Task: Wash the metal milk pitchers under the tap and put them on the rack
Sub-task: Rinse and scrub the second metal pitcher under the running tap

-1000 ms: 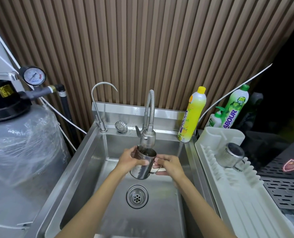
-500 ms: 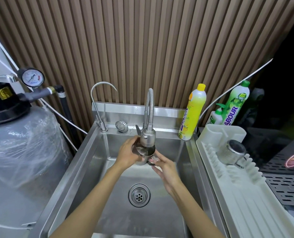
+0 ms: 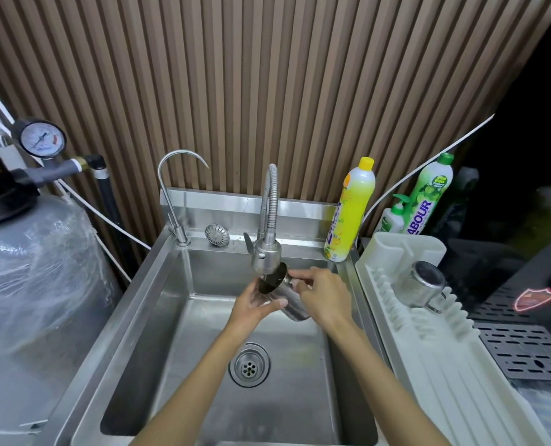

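Observation:
A metal milk pitcher point(image 3: 285, 294) is tilted on its side under the spray head of the flexible tap point(image 3: 266, 257), its dark mouth facing up and left. My left hand point(image 3: 256, 302) cups it from below at the mouth end. My right hand point(image 3: 324, 294) grips its body and rim from the right. Both hands are over the steel sink point(image 3: 168, 317). A second metal pitcher point(image 3: 423, 286) lies upside down on the white dish rack point(image 3: 435, 358) at the right.
The sink drain point(image 3: 249, 365) lies below my hands. A thin gooseneck tap point(image 3: 174, 194) and a loose strainer point(image 3: 216, 235) stand at the back ledge. A yellow soap bottle point(image 3: 349, 210) and a green one point(image 3: 430, 194) stand back right. A wrapped grey tank point(image 3: 32, 278) fills the left.
The pitcher has gone from upright under the tap to tilted on its side, mouth to the left. My right hand moved up onto its body; my left slid under it.

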The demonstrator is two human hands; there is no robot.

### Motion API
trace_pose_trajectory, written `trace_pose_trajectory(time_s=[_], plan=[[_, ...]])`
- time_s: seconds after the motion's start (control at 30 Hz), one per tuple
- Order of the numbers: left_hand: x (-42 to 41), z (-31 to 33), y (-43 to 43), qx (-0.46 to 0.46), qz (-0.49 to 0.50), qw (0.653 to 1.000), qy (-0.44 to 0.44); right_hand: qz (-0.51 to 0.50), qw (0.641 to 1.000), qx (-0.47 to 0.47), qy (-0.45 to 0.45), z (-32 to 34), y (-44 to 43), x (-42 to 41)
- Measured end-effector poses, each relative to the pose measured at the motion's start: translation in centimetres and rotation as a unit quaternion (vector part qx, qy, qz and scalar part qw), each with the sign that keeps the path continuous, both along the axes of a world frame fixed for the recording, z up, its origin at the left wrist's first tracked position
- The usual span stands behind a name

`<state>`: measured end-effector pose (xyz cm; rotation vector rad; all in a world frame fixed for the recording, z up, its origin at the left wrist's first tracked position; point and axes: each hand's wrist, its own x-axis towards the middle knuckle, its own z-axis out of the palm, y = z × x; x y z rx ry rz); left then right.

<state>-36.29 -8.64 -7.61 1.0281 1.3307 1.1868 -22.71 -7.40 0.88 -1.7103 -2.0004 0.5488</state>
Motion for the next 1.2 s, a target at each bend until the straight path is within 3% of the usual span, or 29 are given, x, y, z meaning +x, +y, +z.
trace_pose_trajectory(time_s=[0.1,0.2,0.37,0.43,0.6,0.7,0.8,0.87,1.03,1.2], plan=[[0.3,-0.5,-0.6,-0.020,-0.008,1.000,-0.006,0.005,0.999,-0.003,-0.054,0.9,0.1,-0.2],[0.0,-0.7,-1.0,-0.029,0.016,0.999,-0.002,0.011,0.997,-0.060,-0.038,0.6,0.5,-0.2],[-1.8,-0.2,-1.4,-0.045,0.038,0.998,0.008,-0.005,0.965,-0.194,0.174,-1.7,0.8,0.0],[-2.5,0.2,-1.1,-0.044,0.041,0.997,0.044,-0.009,0.929,-0.242,0.280,-2.8,0.3,-0.1],[-3.7,2.2,-0.2,-0.023,0.031,0.987,0.157,0.000,0.797,-0.348,0.494,-5.3,-0.8,-0.3],[-3.8,3.3,0.2,0.009,-0.007,0.976,0.216,-0.013,0.716,-0.375,0.589,-6.9,-1.3,-0.8],[-3.6,4.2,0.4,0.029,-0.023,0.971,0.237,-0.023,0.671,-0.372,0.641,-7.8,-2.0,-1.3],[-3.7,4.2,0.4,0.031,-0.029,0.972,0.233,-0.022,0.692,-0.350,0.631,-7.6,-2.3,-1.5],[-3.7,3.3,0.3,0.040,0.003,0.990,0.133,-0.006,0.845,-0.229,0.483,-5.8,-2.5,-1.5],[-2.4,2.1,-0.1,0.057,0.011,0.996,0.065,-0.023,0.917,-0.141,0.373,-3.8,-3.1,-1.0]])
